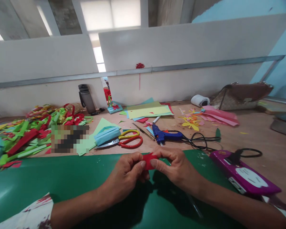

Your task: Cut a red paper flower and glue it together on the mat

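Observation:
Between my two hands is a small piece of red paper (148, 161), held just above the green mat (90, 178). My left hand (131, 168) pinches its left side between thumb and fingers. On the other side, my right hand (171, 162) grips the right edge with thumb and forefinger. A clear glue stick (194, 203) lies on the mat, partly under my right forearm. Beyond my hands are scissors (131, 141) with red and yellow handles and a blue glue gun (165, 135).
Colourful paper strips (33, 133) heap up at the left beside a dark bottle (85, 98). Paper sheets (145, 110) lie at the back. A purple power strip (245, 175) with a black cable sits at the right, and a brown handbag (243, 95) stands behind.

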Demonstrator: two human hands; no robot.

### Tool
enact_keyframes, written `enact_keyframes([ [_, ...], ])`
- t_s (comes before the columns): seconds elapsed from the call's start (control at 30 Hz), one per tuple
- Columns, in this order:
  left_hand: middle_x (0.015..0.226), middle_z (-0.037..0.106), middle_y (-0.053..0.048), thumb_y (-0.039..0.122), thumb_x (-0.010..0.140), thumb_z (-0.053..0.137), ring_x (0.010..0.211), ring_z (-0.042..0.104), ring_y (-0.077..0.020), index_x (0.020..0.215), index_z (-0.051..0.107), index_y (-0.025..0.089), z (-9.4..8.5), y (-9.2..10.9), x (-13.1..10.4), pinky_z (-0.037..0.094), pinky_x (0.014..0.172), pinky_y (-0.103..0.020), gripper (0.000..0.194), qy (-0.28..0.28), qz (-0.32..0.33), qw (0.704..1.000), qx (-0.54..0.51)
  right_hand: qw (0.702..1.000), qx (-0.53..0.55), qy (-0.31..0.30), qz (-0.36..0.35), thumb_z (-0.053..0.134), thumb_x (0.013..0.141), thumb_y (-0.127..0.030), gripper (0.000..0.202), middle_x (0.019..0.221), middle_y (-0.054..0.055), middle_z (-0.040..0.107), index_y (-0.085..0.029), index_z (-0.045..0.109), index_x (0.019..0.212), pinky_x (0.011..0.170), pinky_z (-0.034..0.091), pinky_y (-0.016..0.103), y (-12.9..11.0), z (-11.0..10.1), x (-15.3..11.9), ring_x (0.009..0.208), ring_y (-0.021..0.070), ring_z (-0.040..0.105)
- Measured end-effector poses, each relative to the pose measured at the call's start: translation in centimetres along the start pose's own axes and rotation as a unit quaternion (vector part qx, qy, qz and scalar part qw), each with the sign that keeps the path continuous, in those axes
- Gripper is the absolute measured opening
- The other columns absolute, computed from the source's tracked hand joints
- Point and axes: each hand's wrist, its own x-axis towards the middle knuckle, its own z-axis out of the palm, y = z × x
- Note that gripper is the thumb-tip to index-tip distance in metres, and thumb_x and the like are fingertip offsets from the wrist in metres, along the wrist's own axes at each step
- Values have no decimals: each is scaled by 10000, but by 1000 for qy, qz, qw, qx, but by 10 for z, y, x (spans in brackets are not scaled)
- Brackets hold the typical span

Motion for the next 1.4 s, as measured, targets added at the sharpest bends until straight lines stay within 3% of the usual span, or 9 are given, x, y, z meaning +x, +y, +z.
enact_keyframes([
  [0.07, 637, 578, -21, 311, 860, 462, 577, 527, -117, 728, 523, 137, 0, 1, 0, 439, 581, -245, 228, 0, -3, 1000, -8, 1000, 5, 1, 19, 580, 830, -221, 195, 631, -17, 625, -165, 628, 650, 618, 423, 229, -1, 0, -1, 610, 126, 558],
  [0.27, 643, 588, -21, 295, 853, 473, 583, 530, -115, 731, 518, 138, 0, 1, 0, 438, 593, -251, 203, 10, -5, 1000, -25, 999, 12, -4, 39, 512, 873, -305, 277, 659, 7, 613, -154, 621, 667, 626, 409, 244, 1, 0, -3, 639, 139, 541],
  [0.4, 678, 566, 4, 222, 779, 582, 598, 509, -104, 825, 533, 140, 2, -2, 2, 419, 574, -229, 106, 26, 3, 999, -38, 997, 26, 0, 69, 482, 886, -342, 306, 615, -16, 536, -160, 591, 666, 546, 365, 226, 4, 0, -4, 582, 117, 462],
  [0.53, 682, 560, 9, 211, 748, 620, 588, 487, -99, 919, 558, 133, 4, -1, 3, 391, 549, -217, 198, 30, 2, 999, -29, 995, 33, 1, 95, 485, 878, -341, 300, 614, -18, 528, -169, 548, 641, 517, 341, 224, 4, 0, -1, 566, 114, 441],
  [0.6, 653, 567, -3, 259, 799, 560, 566, 490, -101, 833, 574, 123, 4, 0, 3, 398, 552, -228, 141, 22, -7, 999, -24, 996, 27, -2, 88, 466, 884, -326, 309, 630, -6, 549, -168, 540, 630, 550, 360, 233, 3, 0, 0, 591, 124, 466],
  [0.73, 617, 581, -18, 299, 831, 507, 551, 509, -109, 700, 542, 132, 2, 2, 3, 416, 565, -241, 215, 31, -24, 999, -24, 996, 36, -11, 77, 458, 883, -281, 266, 659, 5, 574, -165, 557, 664, 625, 401, 253, 3, 1, 1, 652, 147, 528],
  [1.17, 628, 581, -10, 281, 834, 504, 559, 510, -103, 764, 547, 129, 1, 8, 1, 424, 571, -236, 172, 51, -12, 997, -53, 997, 36, -16, 68, 505, 868, -256, 216, 680, 6, 605, -154, 607, 707, 629, 411, 238, 2, 0, -1, 648, 131, 532],
  [1.4, 556, 544, 38, 287, 822, 528, 476, 424, -75, 945, 520, 135, 0, 8, 2, 342, 480, -194, 195, 69, -25, 996, -51, 990, 111, -47, 73, 490, 899, -376, 335, 642, -9, 590, -153, 668, 725, 532, 383, 202, 0, 0, -2, 574, 104, 497],
])
